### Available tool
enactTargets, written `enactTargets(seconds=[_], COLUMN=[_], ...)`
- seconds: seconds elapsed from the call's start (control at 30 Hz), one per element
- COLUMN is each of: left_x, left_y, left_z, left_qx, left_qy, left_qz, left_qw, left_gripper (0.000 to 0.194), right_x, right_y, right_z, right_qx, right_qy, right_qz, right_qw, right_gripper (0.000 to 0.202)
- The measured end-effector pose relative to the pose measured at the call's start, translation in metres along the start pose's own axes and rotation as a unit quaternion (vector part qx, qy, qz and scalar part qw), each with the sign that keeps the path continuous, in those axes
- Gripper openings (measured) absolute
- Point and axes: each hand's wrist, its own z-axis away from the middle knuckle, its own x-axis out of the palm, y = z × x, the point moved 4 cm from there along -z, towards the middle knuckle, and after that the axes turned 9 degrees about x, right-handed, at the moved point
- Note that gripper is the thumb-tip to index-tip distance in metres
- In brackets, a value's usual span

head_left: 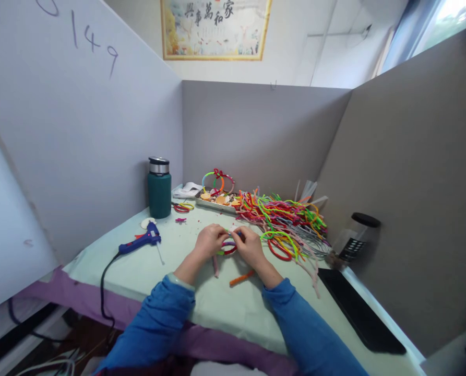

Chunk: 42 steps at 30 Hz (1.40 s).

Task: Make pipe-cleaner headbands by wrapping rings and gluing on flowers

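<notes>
Both hands meet over the middle of the light green tabletop. My left hand is closed on the left side of a small multicoloured pipe-cleaner ring. Fingers of my right hand pinch the ring's upper right part, beside a small dark blue piece. The ring's lower edge, dark red and purple with some green, shows between the hands. Under my left hand lies a pale pink stem. An orange stem rests on the table just below my right hand.
A blue glue gun with its cord and a green bottle stand left. Behind are scissors and a tray with finished rings. A heap of pipe cleaners, a clear jar and a black slab lie right.
</notes>
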Motion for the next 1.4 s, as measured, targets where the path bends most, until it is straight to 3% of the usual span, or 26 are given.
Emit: enactTargets(seconds=[0.13,0.23,0.33,0.4,0.53,0.6,0.77,0.97,1.07,1.23,1.3,1.4], left_x=[0.000,0.003,0.007,0.009,0.002,-0.002,-0.002,0.000,-0.001,-0.004,-0.003,0.006], left_y=[-0.008,-0.012,-0.014,-0.015,-0.013,-0.006,0.011,0.016,0.009,-0.002,-0.006,-0.013], left_z=[-0.003,-0.003,-0.002,-0.002,-0.002,-0.001,0.002,0.002,0.000,-0.003,-0.003,-0.002], left_qx=[-0.091,-0.140,-0.164,-0.170,-0.109,-0.036,0.069,0.093,0.059,-0.025,-0.082,-0.153], left_qy=[0.066,0.102,0.100,0.079,0.080,0.071,-0.003,-0.026,-0.003,0.079,0.116,0.125], left_qz=[0.160,0.297,0.399,0.402,0.223,0.088,-0.121,-0.166,-0.112,0.098,0.209,0.367], left_qw=[0.981,0.939,0.897,0.896,0.966,0.993,0.990,0.981,0.992,0.992,0.967,0.909], left_gripper=[0.016,0.017,0.021,0.021,0.021,0.020,0.018,0.019,0.017,0.013,0.013,0.023], right_x=[0.004,0.015,0.023,0.022,0.008,0.004,0.006,0.003,-0.001,-0.002,0.005,0.016], right_y=[0.002,0.000,0.001,0.003,0.006,0.004,0.000,-0.003,0.000,0.008,0.007,0.000], right_z=[-0.003,-0.001,0.001,0.000,-0.003,-0.002,0.005,0.004,-0.001,-0.007,-0.005,0.000], right_qx=[0.111,0.178,0.215,0.211,0.105,0.038,-0.056,-0.063,-0.025,0.101,0.150,0.191], right_qy=[-0.034,-0.092,-0.134,-0.127,-0.048,-0.027,-0.028,-0.027,-0.008,-0.023,-0.074,-0.144], right_qz=[-0.168,-0.305,-0.381,-0.354,-0.137,-0.015,0.154,0.131,0.056,-0.130,-0.213,-0.311], right_qw=[0.979,0.931,0.889,0.902,0.984,0.999,0.986,0.989,0.998,0.986,0.963,0.920], right_gripper=[0.020,0.025,0.026,0.026,0.023,0.019,0.012,0.013,0.015,0.024,0.026,0.029])
